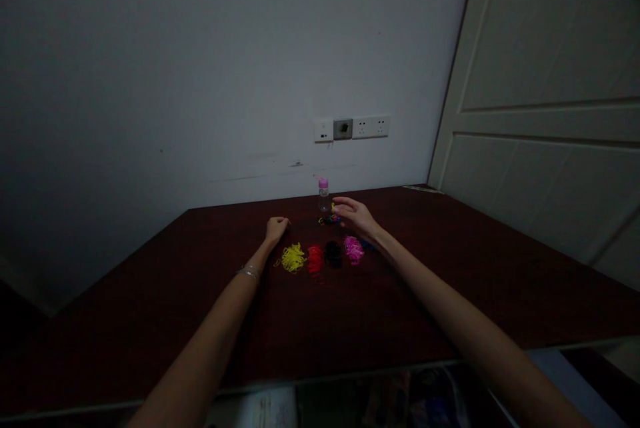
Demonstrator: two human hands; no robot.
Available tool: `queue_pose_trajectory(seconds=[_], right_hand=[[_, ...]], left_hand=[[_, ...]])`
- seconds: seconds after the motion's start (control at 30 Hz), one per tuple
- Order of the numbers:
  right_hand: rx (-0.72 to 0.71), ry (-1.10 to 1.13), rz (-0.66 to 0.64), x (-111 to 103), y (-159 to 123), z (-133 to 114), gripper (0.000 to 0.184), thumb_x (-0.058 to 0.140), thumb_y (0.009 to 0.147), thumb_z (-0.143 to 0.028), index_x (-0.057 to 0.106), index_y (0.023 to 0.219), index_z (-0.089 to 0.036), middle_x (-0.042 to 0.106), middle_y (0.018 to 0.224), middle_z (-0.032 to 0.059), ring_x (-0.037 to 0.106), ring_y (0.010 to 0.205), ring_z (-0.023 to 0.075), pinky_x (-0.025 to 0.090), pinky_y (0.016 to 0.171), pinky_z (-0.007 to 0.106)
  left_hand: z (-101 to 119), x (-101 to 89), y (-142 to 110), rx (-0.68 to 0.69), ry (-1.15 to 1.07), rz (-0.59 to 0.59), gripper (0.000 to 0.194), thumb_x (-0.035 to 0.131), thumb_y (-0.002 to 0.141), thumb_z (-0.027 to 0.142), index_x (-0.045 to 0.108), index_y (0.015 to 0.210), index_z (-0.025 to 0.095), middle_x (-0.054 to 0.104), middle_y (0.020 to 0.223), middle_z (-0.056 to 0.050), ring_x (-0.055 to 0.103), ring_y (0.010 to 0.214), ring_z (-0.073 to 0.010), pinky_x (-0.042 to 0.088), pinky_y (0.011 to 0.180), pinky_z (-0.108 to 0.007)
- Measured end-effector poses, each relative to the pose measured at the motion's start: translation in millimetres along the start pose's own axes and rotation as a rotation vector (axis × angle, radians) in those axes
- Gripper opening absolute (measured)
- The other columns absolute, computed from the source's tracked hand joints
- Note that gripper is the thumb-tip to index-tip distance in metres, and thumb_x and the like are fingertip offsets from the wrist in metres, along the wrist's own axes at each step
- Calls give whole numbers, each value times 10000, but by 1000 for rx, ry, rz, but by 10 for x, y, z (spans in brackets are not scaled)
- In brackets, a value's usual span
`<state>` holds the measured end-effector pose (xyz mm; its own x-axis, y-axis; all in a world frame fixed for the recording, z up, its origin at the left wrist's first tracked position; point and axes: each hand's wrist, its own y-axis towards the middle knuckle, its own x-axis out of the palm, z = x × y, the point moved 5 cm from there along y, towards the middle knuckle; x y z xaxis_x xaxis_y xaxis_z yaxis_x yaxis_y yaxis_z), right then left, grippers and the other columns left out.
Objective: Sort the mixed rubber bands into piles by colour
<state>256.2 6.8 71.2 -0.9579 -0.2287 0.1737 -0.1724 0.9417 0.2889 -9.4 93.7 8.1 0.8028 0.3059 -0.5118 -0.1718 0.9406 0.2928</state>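
My right hand (354,213) is raised over the table, thumb and index finger pinching a yellow rubber band (333,207) close to a small clear bottle (324,199) with a pink cap. A small mixed-colour heap of bands (329,220) lies at the bottle's foot. My left hand (277,228) rests on the table as a loose fist, with nothing visible in it. Between my forearms sit separate piles of bands: yellow (293,259), red (315,259), black (333,254) and pink (353,250). A dark blue pile (368,245) is partly hidden by my right wrist.
The dark red table (280,328) reaches back to a pale wall (240,81) with sockets and a switch (352,128). A white panelled door (540,81) stands at the right. Below the front edge, an open space (350,405) holds dim items.
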Motion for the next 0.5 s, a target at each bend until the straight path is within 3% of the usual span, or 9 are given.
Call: queue_pose_trajectory(seconds=[0.27,0.5], right_hand=[[15,-87,-130,253,46,123,401,708,641,-272,591,1020,-210,644,826,13,583,668,108,438,434,150],[-74,-353,-355,755,50,404,307,634,672,-142,569,972,-162,618,699,-23,555,610,86,451,528,177]], left_hand=[[38,-3,-18,-13,-8,4,220,485,683,215,675,619,125,590,518,-22,525,535,-122,366,525,-198],[82,-8,-57,-1,-1,-7,222,479,682,200,675,624,113,601,538,-28,522,541,-120,362,514,-196]])
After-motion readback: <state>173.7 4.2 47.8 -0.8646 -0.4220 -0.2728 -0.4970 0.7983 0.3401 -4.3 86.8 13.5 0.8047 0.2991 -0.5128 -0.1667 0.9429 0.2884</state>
